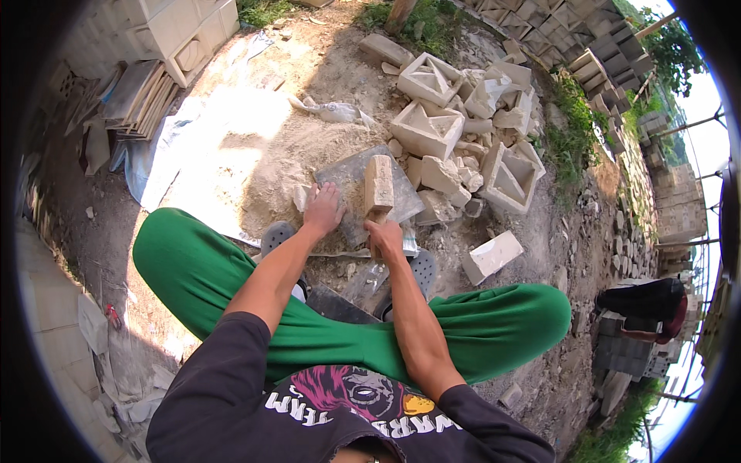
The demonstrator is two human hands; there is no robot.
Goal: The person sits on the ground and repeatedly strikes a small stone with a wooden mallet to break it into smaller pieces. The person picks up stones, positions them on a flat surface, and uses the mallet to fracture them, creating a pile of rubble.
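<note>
- Right grip (384, 236): wrapped around the mallet (378, 184) below its head, which is over the board (411, 204).
- Left grip (324, 208): fingers spread at the board's left side.
- Likely step: working the board with the mallet; the next move calls for left fingers kept clear.
- Rubble (440, 176): just beyond the board, rightward.

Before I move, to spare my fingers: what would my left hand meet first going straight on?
Probably the flat, grey, dusty slab: the fingertips of the left hand seem over or on it, though contact is unclear.
</note>
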